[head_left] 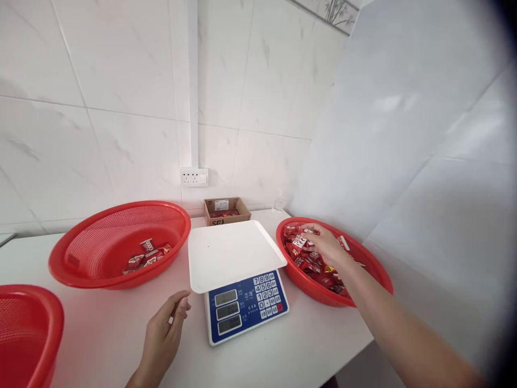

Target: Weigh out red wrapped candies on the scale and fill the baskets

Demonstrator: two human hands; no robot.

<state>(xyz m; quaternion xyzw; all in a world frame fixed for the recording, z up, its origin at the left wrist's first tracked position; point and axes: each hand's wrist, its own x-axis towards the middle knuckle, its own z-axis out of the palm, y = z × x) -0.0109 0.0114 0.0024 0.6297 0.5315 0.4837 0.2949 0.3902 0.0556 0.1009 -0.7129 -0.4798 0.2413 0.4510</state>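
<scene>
My right hand reaches into the right red basket. Its fingers are closed on a small red packet with a white label, just over a heap of similar wrapped packets. My left hand hovers over the table at the scale's near left corner, fingers curled in and thumb close to them, with nothing visible in it. Between the hands stands a digital scale with a blue keypad panel. Its white weighing pan bears no packets.
A red mesh basket at the left holds several packets. Another red basket is cut off at the lower left. Behind the scale sits a small cardboard box. Tiled walls bound the white table behind and at right.
</scene>
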